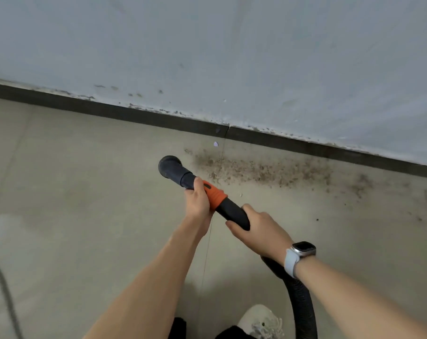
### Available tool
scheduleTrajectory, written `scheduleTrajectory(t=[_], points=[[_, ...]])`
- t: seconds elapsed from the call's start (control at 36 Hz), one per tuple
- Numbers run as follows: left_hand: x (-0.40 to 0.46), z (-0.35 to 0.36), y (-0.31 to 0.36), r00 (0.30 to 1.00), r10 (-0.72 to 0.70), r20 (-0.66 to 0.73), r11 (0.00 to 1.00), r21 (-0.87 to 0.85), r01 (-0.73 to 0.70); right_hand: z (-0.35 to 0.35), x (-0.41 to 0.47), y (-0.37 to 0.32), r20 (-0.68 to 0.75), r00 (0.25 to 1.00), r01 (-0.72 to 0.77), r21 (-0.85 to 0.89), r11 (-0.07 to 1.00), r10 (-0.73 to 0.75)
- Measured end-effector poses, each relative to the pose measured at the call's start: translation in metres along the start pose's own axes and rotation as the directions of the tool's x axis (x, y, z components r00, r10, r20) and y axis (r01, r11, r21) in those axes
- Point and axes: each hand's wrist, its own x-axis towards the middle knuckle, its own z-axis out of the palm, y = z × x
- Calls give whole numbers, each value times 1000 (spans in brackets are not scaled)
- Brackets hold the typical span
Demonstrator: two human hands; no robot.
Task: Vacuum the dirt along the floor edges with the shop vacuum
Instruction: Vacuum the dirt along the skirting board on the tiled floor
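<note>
A black vacuum nozzle with an orange collar points up-left over the grey floor, its round mouth just left of a band of brown dirt. The dirt lies along the dark baseboard and thins out to the right. My left hand grips the nozzle at the orange collar. My right hand grips the black tube just behind it, a watch on the wrist. The ribbed black hose curves down under my right forearm and out of frame.
A pale wall with scuffed paint rises above the baseboard. A small white scrap lies by the baseboard. My light shoe shows at the bottom. A grey cord runs along the left edge.
</note>
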Motion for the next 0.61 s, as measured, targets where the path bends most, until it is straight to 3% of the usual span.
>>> scheduleTrajectory(t=[0.25,0.36,0.61], points=[[75,11,-25,994,100,38,982,159,-104,45,61,36,-83,997,-2,130,992,12],[87,23,-15,984,137,115,968,194,-158,50,76,38,-177,984,18,185,983,16],[94,35,-8,972,100,214,970,195,-143,60,80,37,-316,949,37,105,994,-2]])
